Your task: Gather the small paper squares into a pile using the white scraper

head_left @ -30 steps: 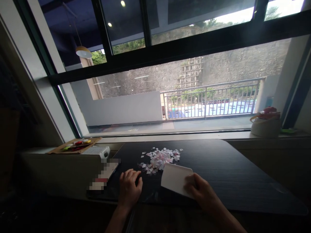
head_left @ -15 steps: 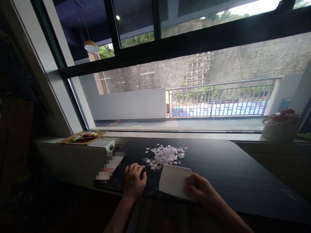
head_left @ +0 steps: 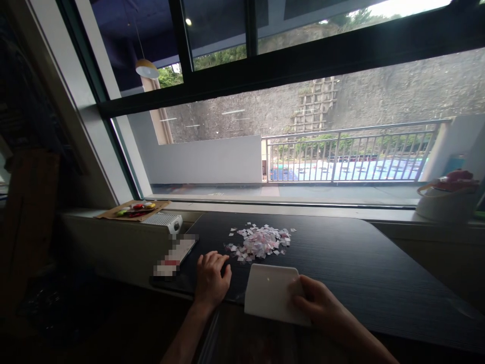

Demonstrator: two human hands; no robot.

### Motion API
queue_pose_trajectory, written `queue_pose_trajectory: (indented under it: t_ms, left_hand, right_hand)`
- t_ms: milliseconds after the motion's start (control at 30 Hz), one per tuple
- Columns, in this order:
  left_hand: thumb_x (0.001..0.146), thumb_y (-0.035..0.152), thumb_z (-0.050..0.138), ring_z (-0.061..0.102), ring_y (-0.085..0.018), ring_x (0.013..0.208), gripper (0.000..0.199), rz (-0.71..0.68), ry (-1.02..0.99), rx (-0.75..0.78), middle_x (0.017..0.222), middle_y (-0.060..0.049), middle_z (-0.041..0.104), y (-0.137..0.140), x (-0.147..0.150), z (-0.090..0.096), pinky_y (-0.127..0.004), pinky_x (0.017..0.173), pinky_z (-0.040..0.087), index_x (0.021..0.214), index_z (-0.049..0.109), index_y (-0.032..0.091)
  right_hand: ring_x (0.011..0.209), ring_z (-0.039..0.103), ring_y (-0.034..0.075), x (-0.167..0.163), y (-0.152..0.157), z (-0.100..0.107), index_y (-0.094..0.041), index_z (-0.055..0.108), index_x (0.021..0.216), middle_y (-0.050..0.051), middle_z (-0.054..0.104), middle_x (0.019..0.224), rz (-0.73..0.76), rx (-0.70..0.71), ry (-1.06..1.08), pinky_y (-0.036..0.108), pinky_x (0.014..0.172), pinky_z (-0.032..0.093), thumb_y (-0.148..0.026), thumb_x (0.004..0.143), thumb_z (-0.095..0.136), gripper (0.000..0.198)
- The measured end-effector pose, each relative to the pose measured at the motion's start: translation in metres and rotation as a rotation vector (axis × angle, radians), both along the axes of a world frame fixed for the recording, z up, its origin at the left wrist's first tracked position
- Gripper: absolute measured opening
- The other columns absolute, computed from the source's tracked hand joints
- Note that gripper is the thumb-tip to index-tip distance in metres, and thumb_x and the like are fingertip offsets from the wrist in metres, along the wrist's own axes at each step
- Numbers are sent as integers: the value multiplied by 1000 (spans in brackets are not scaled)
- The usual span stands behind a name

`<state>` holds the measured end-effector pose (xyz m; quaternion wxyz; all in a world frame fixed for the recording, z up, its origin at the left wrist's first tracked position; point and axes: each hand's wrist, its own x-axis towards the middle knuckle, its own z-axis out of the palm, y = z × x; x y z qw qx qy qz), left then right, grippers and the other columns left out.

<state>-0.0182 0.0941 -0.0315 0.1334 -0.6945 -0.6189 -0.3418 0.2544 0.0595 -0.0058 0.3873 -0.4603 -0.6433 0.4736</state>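
Note:
A white, flat, rectangular piece with a rim along its far edge, perhaps a shallow tray (head_left: 271, 290), is gripped at its right side by my right hand (head_left: 316, 298). It extends over the front edge of the black table. My left hand (head_left: 212, 278) rests at the table's front, left of the white piece, fingers loosely bent and thumb apart, with nothing visible in it. Just beyond both hands lies a loose heap of small white and pinkish paper squares (head_left: 261, 241), several of them scattered around its edges.
The black table (head_left: 333, 253) stands against a window sill. On its left lies a partly blurred flat item (head_left: 178, 255). Beyond that are a white slatted device (head_left: 164, 221) and brown cardboard (head_left: 109, 211) with colourful pieces. A pale handled container (head_left: 441, 199) stands on the sill at right.
My right hand has drawn the white piece slightly towards me, away from the paper heap. My left hand stays in about the same place. The camera view has shifted a little.

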Motion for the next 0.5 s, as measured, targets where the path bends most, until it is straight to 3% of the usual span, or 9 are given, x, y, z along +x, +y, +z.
queue_pose_trajectory:
  t_ms: [200, 400, 500]
  left_hand:
    - [79, 18, 50, 53, -27, 108, 23, -1, -10, 0, 98, -7, 68, 0, 1, 0, -53, 100, 30, 96, 65, 20]
    - [79, 18, 50, 53, -27, 109, 22, -5, -12, 3, 98, -7, 68, -1, 2, 1, -54, 100, 30, 96, 65, 21]
    - [79, 18, 50, 54, -28, 108, 22, -7, -13, -1, 97, -7, 68, -2, 3, 2, -54, 100, 30, 95, 64, 21]
  right_hand:
    - [66, 58, 18, 13, 4, 2, -17, 59, 76, 2, 63, 70, -130, 91, -152, 26, 57, 43, -28, 69, 54, 14]
    - [69, 59, 19, 11, 7, 5, -16, 58, 76, 3, 63, 73, 22, 13, -112, 27, 59, 46, -27, 70, 54, 13]
    - [70, 60, 20, 16, 6, 8, -17, 59, 78, 3, 64, 73, -55, 31, -106, 28, 60, 46, -29, 70, 54, 16]
